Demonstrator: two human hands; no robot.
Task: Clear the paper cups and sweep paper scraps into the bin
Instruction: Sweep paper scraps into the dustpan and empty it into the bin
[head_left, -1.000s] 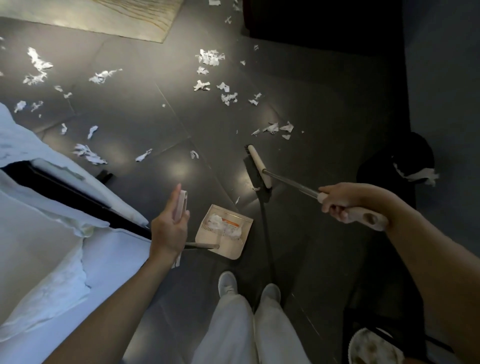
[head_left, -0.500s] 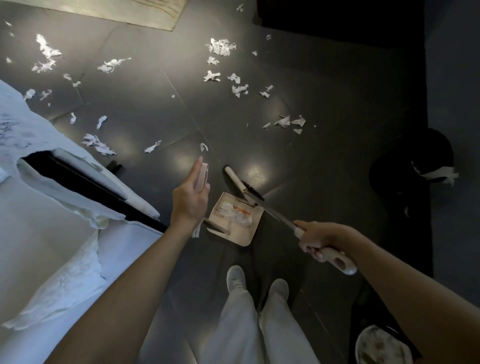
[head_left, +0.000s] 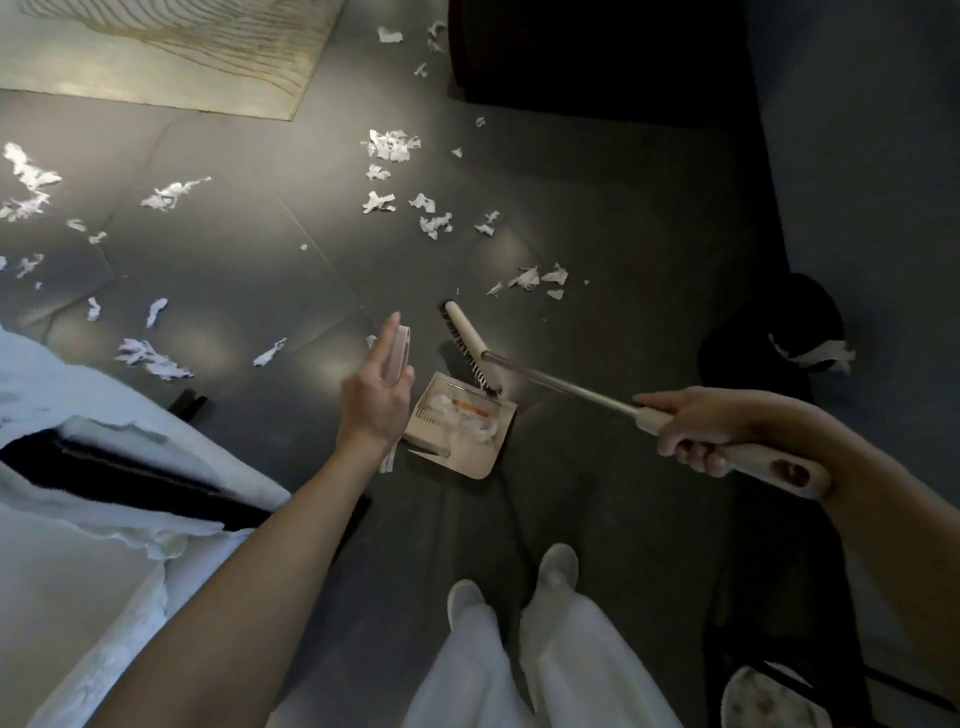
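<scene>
The right hand (head_left: 717, 431) is wrapped round the beige end of the broom (head_left: 561, 382), fingers curled under the handle and thumb lying along the top, a firm grasp. From that fist the metal shaft runs forward and to the left, down to the long brush head, which sits tilted with its near bristles touching the far edge of the dustpan (head_left: 467, 457). The left hand (head_left: 376, 400) holds the top of the dustpan's upright handle, the grip pinched between the thumb and the outstretched fingers, just left of the brush head. The pan lies flat on the dark floor (head_left: 260, 291) between the two hands, right in front of the person's pale shoes (head_left: 558, 566), and a small wad of paper scraps (head_left: 470, 415) already lies inside it. More scraps lie loose beyond the brush: a few just past its far tip, a thicker scatter further out, and others strewn well off to the left. A dark round bin (head_left: 753, 332) stands in the shadow to the right, beyond the right hand and well apart from the pan, with something white at its rim. A white cloth (head_left: 78, 519) fills the near left, and a pale rug (head_left: 156, 52) lies at the far left.
</scene>
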